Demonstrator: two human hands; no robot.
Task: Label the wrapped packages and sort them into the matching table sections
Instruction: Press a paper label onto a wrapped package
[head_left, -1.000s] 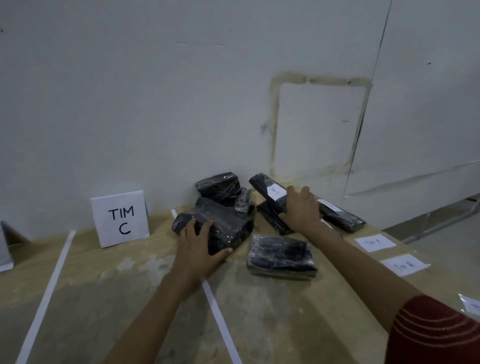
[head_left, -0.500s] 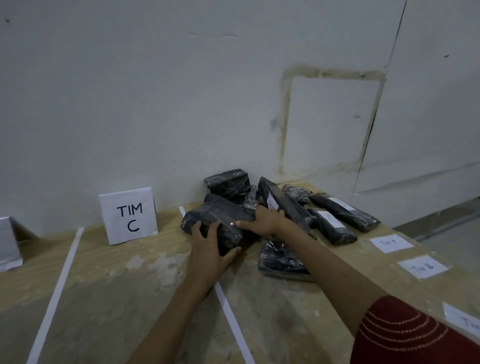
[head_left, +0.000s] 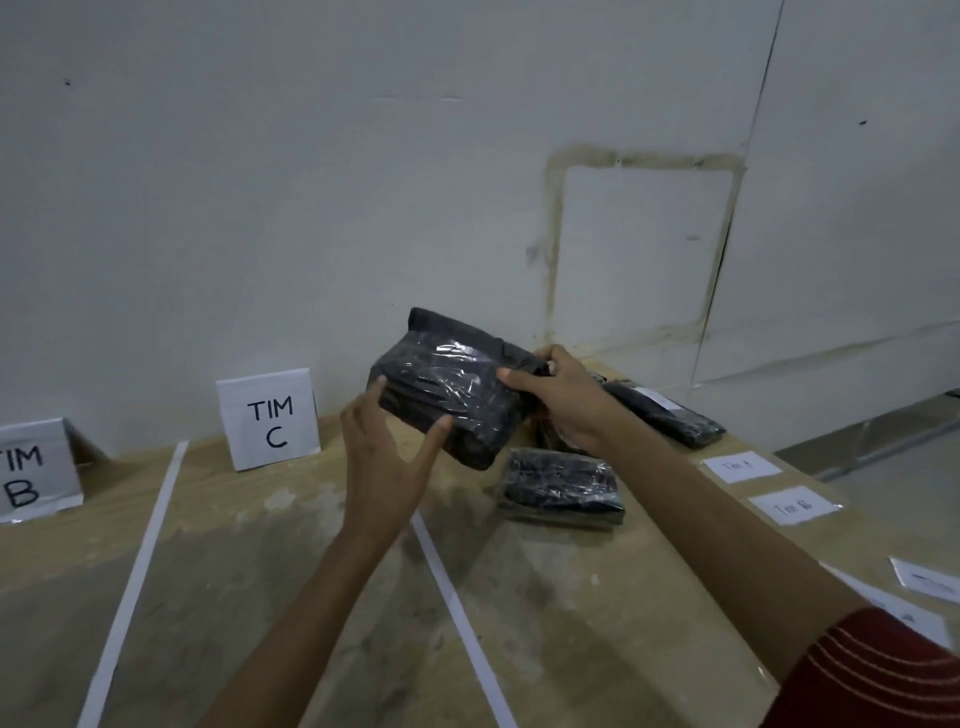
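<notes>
A black package wrapped in clear film (head_left: 447, 397) is lifted above the table between both hands. My left hand (head_left: 387, 457) holds its near left end, thumb on top. My right hand (head_left: 563, 395) grips its right end. Below lies another wrapped black package (head_left: 563, 480) flat on the table, and a long one with a white label (head_left: 665, 415) lies further right. Loose paper labels reading Tim A (head_left: 740, 464) and Tim B (head_left: 795, 505) lie at the right.
A standing card marked TIM C (head_left: 270, 418) and one marked TIM B (head_left: 31, 470) are at the wall. White tape strips (head_left: 137, 566) (head_left: 457, 608) divide the wooden table into sections. More paper labels (head_left: 927, 579) lie near the right edge.
Both hands have raised the big black package off the pile and into the air. My right hand moved from the long package onto this one.
</notes>
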